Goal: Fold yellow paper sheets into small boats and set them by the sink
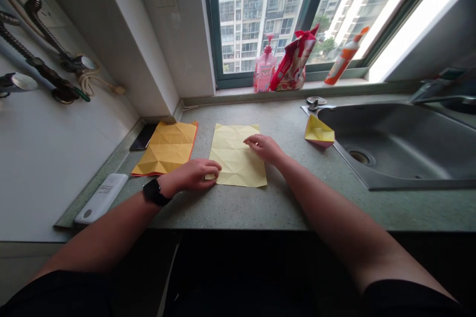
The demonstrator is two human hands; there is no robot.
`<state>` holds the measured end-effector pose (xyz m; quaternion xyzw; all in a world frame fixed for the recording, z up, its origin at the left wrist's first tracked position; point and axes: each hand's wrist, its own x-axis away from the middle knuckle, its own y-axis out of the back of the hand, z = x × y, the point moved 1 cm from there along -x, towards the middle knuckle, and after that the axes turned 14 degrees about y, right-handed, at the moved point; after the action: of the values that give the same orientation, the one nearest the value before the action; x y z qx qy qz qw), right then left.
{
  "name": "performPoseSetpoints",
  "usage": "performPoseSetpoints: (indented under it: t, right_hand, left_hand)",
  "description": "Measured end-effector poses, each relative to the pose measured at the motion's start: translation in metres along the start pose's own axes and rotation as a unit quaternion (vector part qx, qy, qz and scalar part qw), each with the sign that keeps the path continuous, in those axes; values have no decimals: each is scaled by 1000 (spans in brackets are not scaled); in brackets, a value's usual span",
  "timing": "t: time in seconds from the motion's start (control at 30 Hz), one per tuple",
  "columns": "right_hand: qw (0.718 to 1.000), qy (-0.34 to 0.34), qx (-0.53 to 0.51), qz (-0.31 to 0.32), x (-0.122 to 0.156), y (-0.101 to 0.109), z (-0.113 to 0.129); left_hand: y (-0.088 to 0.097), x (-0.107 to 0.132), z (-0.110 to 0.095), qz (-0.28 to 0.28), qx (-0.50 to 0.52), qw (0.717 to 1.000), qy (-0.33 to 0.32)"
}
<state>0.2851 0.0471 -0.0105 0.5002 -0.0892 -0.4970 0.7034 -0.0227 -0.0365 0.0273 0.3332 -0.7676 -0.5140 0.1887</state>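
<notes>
A creased pale yellow paper sheet lies flat on the grey-green countertop. My left hand, with a black watch on its wrist, rests on the sheet's near left corner, fingers curled and pressed down on it. My right hand lies on the sheet's right side near the far edge, fingertips pressed together on the paper. A creased orange paper sheet lies just left of the yellow one. A folded yellow and pink paper shape sits at the sink's left corner.
A steel sink fills the right side. On the windowsill stand a pink pump bottle, a red bag and an orange-capped bottle. A dark phone and a white remote lie along the left wall.
</notes>
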Motion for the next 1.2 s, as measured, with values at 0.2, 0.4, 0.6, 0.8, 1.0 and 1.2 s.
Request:
performPoseSetpoints:
  t: [0.2,0.4,0.6,0.8,1.0,1.2]
  right_hand:
    - [997,2,-61,37,8,-2,-12]
    - [970,-34,-238,49,15,3,-17]
    - [919,-27,-389,65,23,16,-6]
    - [924,-22,-380,-33,25,22,6]
    - [928,-31,-344,-139,22,18,4]
    - [958,-35,-248,-138,20,3,-12]
  left_hand:
    - [27,-17,-3,-55,30,998,4]
    - [34,-21,8,-261,132,951,96]
    - [12,-14,20,-347,140,914,156]
    - [12,-12,21,-400,122,892,172]
    - [9,-13,20,-432,111,881,161]
    - [5,-19,22,-473,24,873,120]
